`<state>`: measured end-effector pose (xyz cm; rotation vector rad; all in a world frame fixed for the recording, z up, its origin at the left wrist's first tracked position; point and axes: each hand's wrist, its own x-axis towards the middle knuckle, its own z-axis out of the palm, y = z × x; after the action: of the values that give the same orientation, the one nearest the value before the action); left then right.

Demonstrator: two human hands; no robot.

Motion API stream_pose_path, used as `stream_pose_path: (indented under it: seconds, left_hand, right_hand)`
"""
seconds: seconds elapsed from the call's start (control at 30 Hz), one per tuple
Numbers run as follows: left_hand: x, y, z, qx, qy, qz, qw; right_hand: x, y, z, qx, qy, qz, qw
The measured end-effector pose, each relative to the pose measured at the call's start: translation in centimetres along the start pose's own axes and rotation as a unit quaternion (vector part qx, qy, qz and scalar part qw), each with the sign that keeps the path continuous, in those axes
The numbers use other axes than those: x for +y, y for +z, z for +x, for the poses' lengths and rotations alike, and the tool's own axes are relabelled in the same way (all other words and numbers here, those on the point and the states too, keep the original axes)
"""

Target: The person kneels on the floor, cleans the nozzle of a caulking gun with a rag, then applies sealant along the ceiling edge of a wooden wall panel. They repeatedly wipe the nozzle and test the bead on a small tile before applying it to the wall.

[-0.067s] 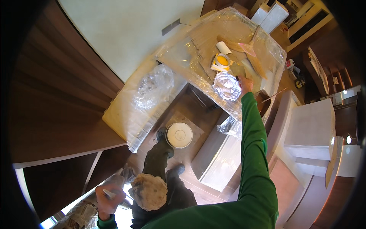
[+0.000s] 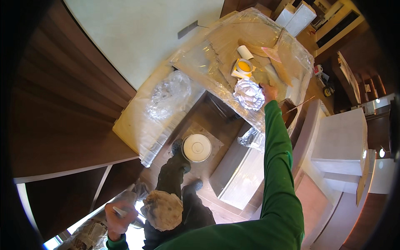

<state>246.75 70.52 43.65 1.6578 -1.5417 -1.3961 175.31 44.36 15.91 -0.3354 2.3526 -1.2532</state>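
white, crumpled, perhaps cloth or paper — a rounded bundle (image 2: 248,94) lies toward two o'clock from the middle of the view, on a worktop (image 2: 196,58) wrapped in clear, glinting film (image 2: 301,52). step in hand, as judged: a reach at full arm, the green sleeve (image 2: 277,141) stretched out from five o'clock and the right hand (image 2: 269,91) at the bundle's three-o'clock edge. fingers curled, not spread; whether they pinch the bundle or something beside it, cannot tell. left hand (image 2: 119,219) well apart, toward seven o'clock, fingers closed round a slim white piece (image 2: 120,211), its far end unclear. judgement on the next move: from such a stretch it calls for a firm grip and a short, low path, since a round container (image 2: 244,66) with a bright yellow inside sits near the bundle's twelve o'clock, and loose film could snag. materials: a smooth white cylinder (image 2: 245,52) lying on its side past the container; brown paper-like strips (image 2: 284,74) fanning toward one o'clock from the hand, dull and flat-edged. clear plastic (image 2: 168,95), bunched and wrinkled, catches light toward ten or eleven. at the worktop's edges the film folds into shiny creases. below, near the middle, a bucket (image 2: 197,148) — round and pale-topped, with ring marks, beside a dark shoe (image 2: 176,146).
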Motion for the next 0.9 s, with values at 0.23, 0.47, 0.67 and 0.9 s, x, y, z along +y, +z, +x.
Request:
stream_pose_path:
  seconds: [0.23,0.47,0.67,0.9]
  left_hand:
    - [-0.4,0.2,-0.6,-0.002,0.023,0.032,0.999]
    - [2.6,-0.3,-2.3,-0.015,-0.006,0.006,1.0]
    - [4.4,-0.5,-3.2,-0.068,0.168,0.017,0.983]
    - [5.3,-0.2,-3.6,-0.086,0.148,0.013,0.985]
  right_hand:
    - [-2.3,0.0,-2.8,0.193,-0.092,0.072,0.974]
    - [-5.2,-10.5,-16.2,-0.086,-0.037,0.408,0.908]
    - [15.3,-20.3,-36.7,-0.392,0.167,0.408,0.807]
    - [40.5,-30.7,-56.4,-0.075,0.495,0.338,0.797]
